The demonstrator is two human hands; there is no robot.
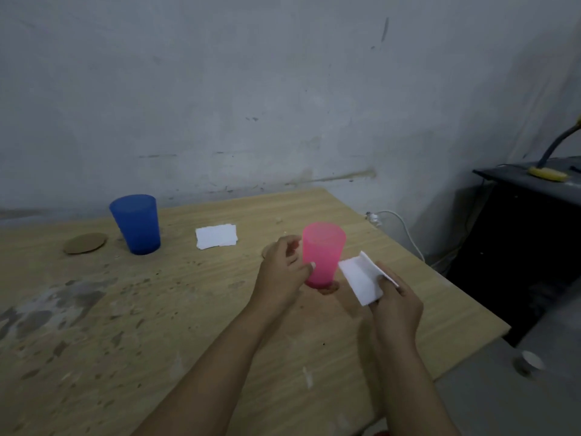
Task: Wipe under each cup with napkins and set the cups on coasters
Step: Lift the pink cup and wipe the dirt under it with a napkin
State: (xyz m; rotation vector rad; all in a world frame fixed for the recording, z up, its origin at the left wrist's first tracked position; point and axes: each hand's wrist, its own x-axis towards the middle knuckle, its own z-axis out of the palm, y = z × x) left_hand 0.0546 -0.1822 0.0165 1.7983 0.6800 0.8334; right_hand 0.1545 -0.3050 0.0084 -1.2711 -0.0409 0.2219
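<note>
Head view of a worn wooden table [157,309] set against a stained grey wall [251,89]. The left hand [279,275] grips the pink cup [323,254] from its left side, thumb across the near face and fingers curled behind, where the translucent plastic blurs them. The cup stands upright or nearly so; whether its base touches the tabletop or is slightly raised cannot be told. A round coaster [266,249] lies behind the left hand, with only a small arc of its edge showing. The right hand [396,306] pinches a folded white napkin [361,281] just to the right of the cup, thumb on top and fingers underneath; the fingertips below the paper are hidden. The napkin appears clear of the cup.

Farther left, well apart from the hands, the blue cup [135,224] stands upright on bare wood, beside a second coaster [85,243] lying flat to its left; the two look close but separate. A second napkin [216,236] lies flat between the two cups.

At right, a dark cabinet [518,231] is cut off by the frame edge. A white cable [405,231] hangs beyond the table's far right corner.
</note>
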